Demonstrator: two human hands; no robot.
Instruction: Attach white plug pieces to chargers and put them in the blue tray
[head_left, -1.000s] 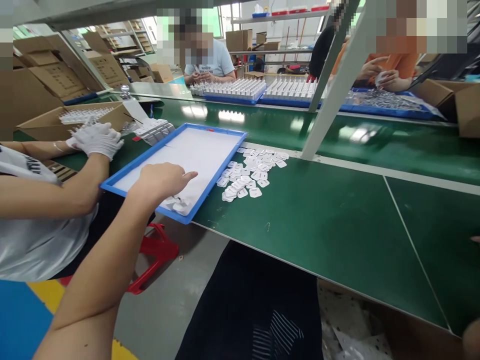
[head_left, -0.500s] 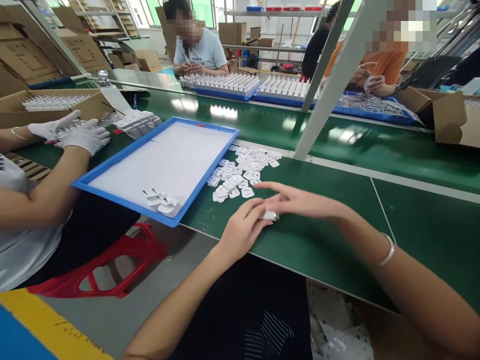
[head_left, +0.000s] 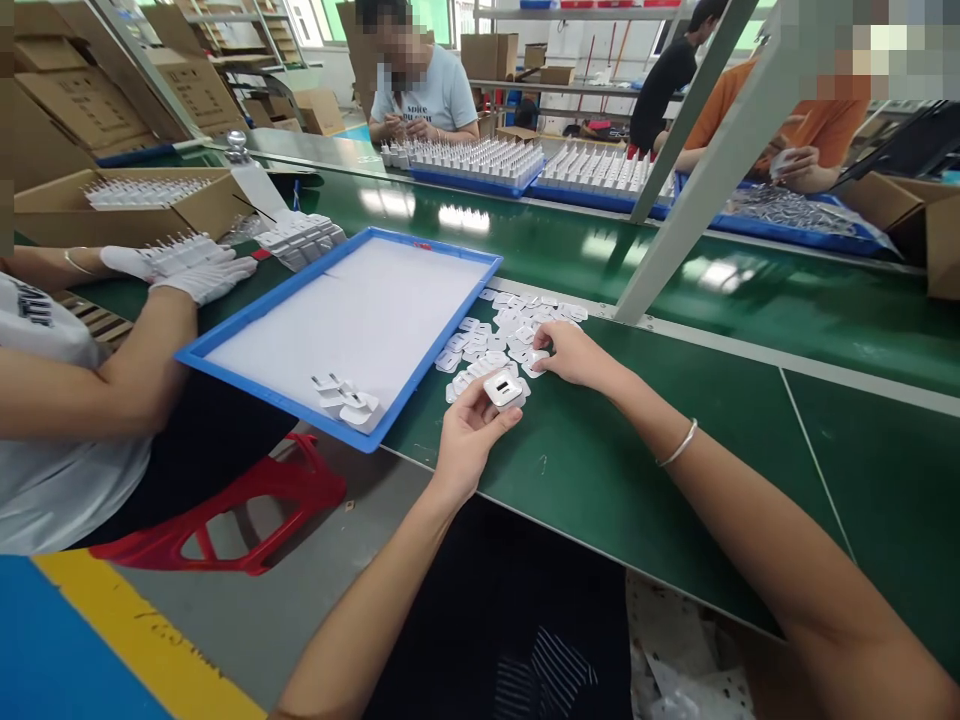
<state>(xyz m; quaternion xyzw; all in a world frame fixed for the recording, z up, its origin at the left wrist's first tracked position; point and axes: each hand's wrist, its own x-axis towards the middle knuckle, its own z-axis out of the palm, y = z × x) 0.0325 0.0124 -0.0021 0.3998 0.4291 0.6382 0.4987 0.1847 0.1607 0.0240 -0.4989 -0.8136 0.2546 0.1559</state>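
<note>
My left hand (head_left: 469, 440) grips a white USB charger (head_left: 504, 390) between thumb and fingers, its face with a dark slot turned up. To the right, my right hand (head_left: 574, 355) pinches at the edge of a flat white rounded-square piece (head_left: 534, 362); the fingertips partly hide the contact. That piece lies at the near right side of a loose pile of similar flat white pieces (head_left: 517, 318) on the green table (head_left: 585, 450). Left of the pile stands a blue-rimmed tray (head_left: 409, 398) with a white lining. Several white plug chargers (head_left: 351, 402) with pins lie in its near corner.
A co-worker's gloved hands (head_left: 199, 275) hold a row of chargers at the left, beside a cardboard box (head_left: 60, 215). A slanted metal post (head_left: 697, 190) rises behind my right hand. Across the belt are blue trays (head_left: 480, 180) of chargers and other people. A red stool (head_left: 247, 510) stands below left.
My hands have parted. The left has turned the charger face up; the right has moved away from it to the flat pieces. The whole view has shifted slightly.
</note>
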